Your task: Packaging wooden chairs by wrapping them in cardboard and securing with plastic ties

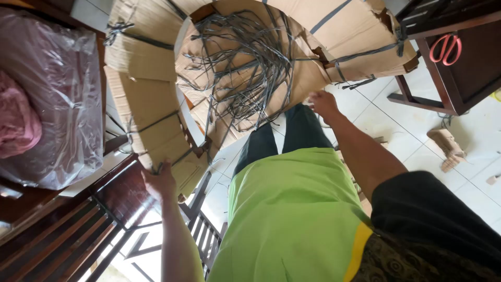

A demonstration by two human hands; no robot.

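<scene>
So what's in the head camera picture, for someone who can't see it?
Seen from above, a person's left hand and right hand touch the edges of a cardboard wrap bound with grey straps. Below is their green shirt. Red scissors lie on a dark wooden table at right.

Bright, even daylight fills the scene, and the white floor tiles (469,141) at the right throw it back almost to washing out. The lime-green shirt (282,214) is strongly lit and saturated. The clear plastic bag (57,94) at the left carries soft sheen. Wide-angle distortion bends the cardboard (146,73) near the edges. Shadows are soft, detail mostly sharp
</scene>
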